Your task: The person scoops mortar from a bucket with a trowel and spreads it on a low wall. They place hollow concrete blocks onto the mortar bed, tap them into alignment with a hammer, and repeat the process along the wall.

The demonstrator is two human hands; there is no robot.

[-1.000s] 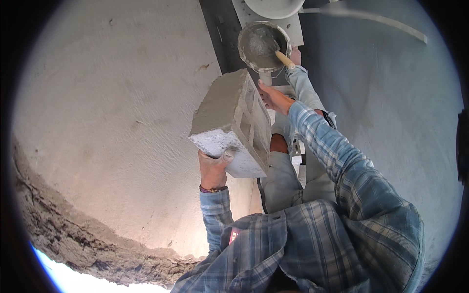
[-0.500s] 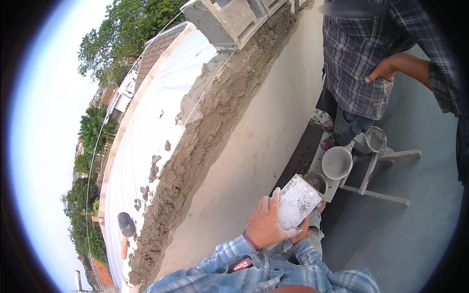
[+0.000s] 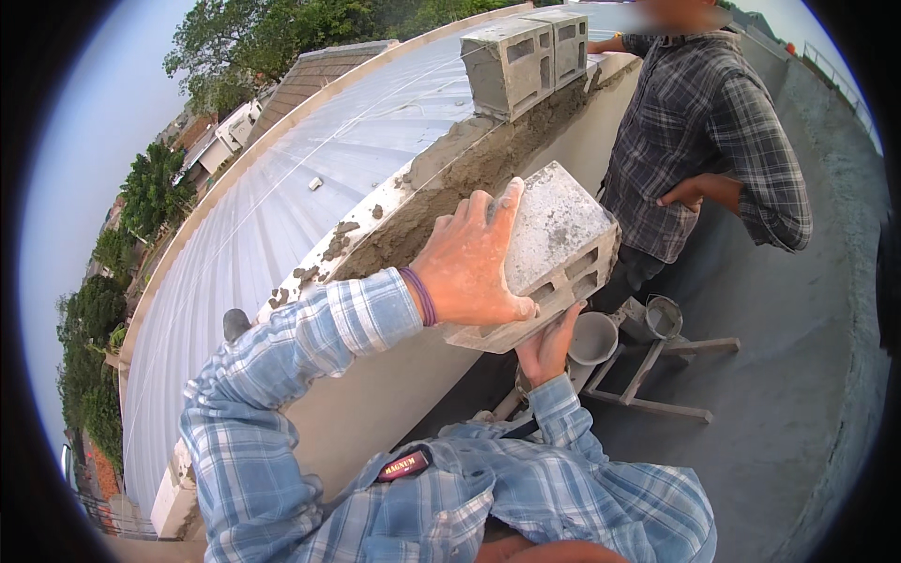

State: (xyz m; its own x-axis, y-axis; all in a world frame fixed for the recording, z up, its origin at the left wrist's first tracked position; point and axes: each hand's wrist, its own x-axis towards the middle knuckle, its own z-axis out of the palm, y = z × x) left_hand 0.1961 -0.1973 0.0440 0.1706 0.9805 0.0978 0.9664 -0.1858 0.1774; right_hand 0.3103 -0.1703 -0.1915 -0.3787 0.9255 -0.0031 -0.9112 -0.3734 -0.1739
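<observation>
A grey hollow concrete block [image 3: 559,225] is held up in front of me, tilted, with its row of openings facing me. My left hand [image 3: 466,258] grips its left end, thumb below and fingers over the top. Under its lower side, my right hand [image 3: 552,345] supports it with fingers pressed against the block. Just beyond my left hand runs a wall top with a thick bed of wet mortar [image 3: 413,218]. Further along that wall, concrete blocks [image 3: 511,70] stand on the mortar, touching each other.
A co-worker in a dark plaid shirt [image 3: 694,122] stands at the far right of the wall. Buckets [image 3: 593,338] sit beside a wooden stand [image 3: 648,373] below. Left of the wall spreads a ribbed metal roof [image 3: 282,216], where a black mallet head [image 3: 236,325] shows past my sleeve.
The block has risen from low near my body to above the wall's height, held in both hands. My view has tilted up, bringing the far blocks and co-worker lower in the picture.
</observation>
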